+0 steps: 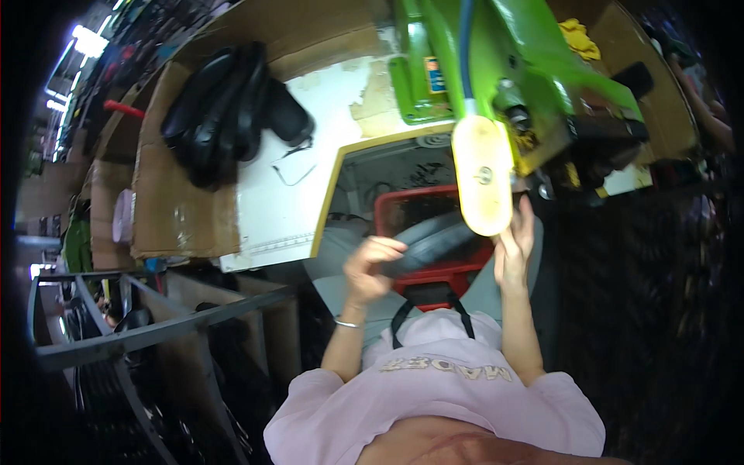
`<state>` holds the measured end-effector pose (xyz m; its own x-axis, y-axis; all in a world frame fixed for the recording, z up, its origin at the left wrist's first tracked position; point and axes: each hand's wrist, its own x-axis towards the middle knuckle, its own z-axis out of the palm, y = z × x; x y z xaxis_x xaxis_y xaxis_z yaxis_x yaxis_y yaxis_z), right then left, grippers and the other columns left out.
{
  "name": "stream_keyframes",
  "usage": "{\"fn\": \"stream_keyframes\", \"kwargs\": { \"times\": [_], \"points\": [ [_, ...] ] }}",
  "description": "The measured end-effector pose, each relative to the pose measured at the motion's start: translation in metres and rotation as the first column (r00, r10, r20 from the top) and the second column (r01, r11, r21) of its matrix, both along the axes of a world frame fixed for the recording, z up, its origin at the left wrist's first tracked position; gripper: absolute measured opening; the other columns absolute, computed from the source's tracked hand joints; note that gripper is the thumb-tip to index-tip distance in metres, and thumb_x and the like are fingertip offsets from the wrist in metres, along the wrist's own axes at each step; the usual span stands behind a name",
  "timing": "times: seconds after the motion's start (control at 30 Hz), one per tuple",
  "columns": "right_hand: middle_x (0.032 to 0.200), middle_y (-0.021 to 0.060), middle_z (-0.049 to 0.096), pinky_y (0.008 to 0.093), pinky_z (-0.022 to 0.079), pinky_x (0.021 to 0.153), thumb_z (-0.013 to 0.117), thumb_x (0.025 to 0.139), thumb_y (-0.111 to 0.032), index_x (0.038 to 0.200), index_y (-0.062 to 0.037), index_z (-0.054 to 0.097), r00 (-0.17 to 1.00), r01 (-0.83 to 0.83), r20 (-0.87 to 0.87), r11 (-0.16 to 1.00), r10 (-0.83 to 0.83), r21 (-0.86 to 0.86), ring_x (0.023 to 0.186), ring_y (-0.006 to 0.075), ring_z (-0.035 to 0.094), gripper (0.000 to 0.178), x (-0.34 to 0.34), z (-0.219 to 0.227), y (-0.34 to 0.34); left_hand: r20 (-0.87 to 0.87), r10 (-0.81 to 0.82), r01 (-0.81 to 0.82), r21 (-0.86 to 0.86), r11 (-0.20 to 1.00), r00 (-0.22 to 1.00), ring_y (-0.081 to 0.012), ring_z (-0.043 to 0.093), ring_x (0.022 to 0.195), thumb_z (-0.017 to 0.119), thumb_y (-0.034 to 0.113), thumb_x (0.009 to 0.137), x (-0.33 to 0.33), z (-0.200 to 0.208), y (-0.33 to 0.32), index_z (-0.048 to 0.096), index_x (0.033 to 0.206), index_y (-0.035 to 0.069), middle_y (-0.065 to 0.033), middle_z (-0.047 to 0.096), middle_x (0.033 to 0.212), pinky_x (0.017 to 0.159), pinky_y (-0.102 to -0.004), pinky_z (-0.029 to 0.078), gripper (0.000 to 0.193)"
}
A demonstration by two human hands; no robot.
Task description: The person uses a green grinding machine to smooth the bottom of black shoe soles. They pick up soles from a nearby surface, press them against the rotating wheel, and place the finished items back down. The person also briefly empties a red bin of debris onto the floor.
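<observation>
A dark, elongated shoe-like piece [436, 246], smeared by motion, slants over my lap in front of the machine table. My left hand [369, 266] is closed at its left end, fingers curled toward it. At the right is my right hand [514, 246], its fingers stretched upward and apart. A pale yellow oval lamp head [484, 174] covers some of those fingers and the piece's right end, so contact there cannot be made out. The green machine [535, 58] stands just beyond, its working end near my right hand. Below the piece sits a red bin [384, 208].
A pile of black shoe-like items [221, 116] lies left on the white tabletop [267, 198], inside cardboard walls [182, 209]. The table has a yellow-edged cutout [329, 198]. A metal rack [155, 333] stands at lower left. A yellow cloth [579, 39] lies behind the machine.
</observation>
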<state>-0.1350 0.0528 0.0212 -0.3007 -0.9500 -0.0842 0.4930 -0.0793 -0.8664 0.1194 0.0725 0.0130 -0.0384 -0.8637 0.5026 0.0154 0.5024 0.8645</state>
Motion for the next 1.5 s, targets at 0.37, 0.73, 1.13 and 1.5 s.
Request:
{"fn": "stream_keyframes", "kwargs": {
  "times": [0.37,0.73,1.13,1.5],
  "points": [
    [0.125,0.018,0.058,0.0296,0.043,0.098,0.052,0.073,0.0,0.137,0.0088,0.042,0.939,0.124,-0.339,0.977,-0.06,0.172,0.112,0.0196,0.058,0.066,-0.109,0.088,0.066,0.801,0.378,-0.375,-0.209,0.903,0.465,-0.0426,0.035,0.131,0.077,0.026,0.074,0.095,-0.009,-0.175,0.05,0.129,-0.003,-0.0252,0.043,0.136,0.11,-0.0503,0.027,0.069],
    [0.103,0.0183,0.066,0.0317,0.048,0.082,0.05,0.072,0.001,0.121,0.0081,0.058,0.606,0.647,-0.715,0.739,-0.35,0.187,0.095,0.0241,0.064,0.051,-0.371,0.004,-0.113,0.94,0.331,-0.576,-0.226,0.786,0.083,-0.0342,0.051,0.107,0.078,0.023,0.066,0.092,-0.021,-0.195,0.055,0.119,0.006,-0.0152,0.056,0.107,0.083,-0.0548,0.04,0.061],
    [0.113,0.0136,0.057,0.0384,0.045,0.091,0.062,0.079,0.002,0.118,-0.0047,0.059,0.036,0.57,-0.83,0.694,-0.556,-0.44,0.104,0.0269,0.056,0.04,-0.235,0.003,-0.048,0.329,0.436,-0.508,0.175,0.844,0.838,-0.0146,0.055,0.078,0.065,0.005,0.084,0.119,0.111,-0.059,0.06,0.111,-0.008,-0.0061,0.063,0.091,0.075,-0.0284,0.048,0.031],
    [0.144,0.0189,0.038,0.0504,0.051,0.095,0.068,0.089,-0.029,0.152,-0.0161,0.016,0.962,-0.205,0.156,0.969,0.226,-0.14,0.118,0.0304,0.055,0.083,-0.035,-0.036,-0.007,0.23,-0.234,0.114,0.437,0.892,0.945,-0.0154,0.054,0.072,0.079,0.006,0.063,-0.009,0.084,0.018,0.064,0.085,-0.005,-0.0064,0.057,0.079,0.064,-0.0271,0.043,0.029]
  ]
}}
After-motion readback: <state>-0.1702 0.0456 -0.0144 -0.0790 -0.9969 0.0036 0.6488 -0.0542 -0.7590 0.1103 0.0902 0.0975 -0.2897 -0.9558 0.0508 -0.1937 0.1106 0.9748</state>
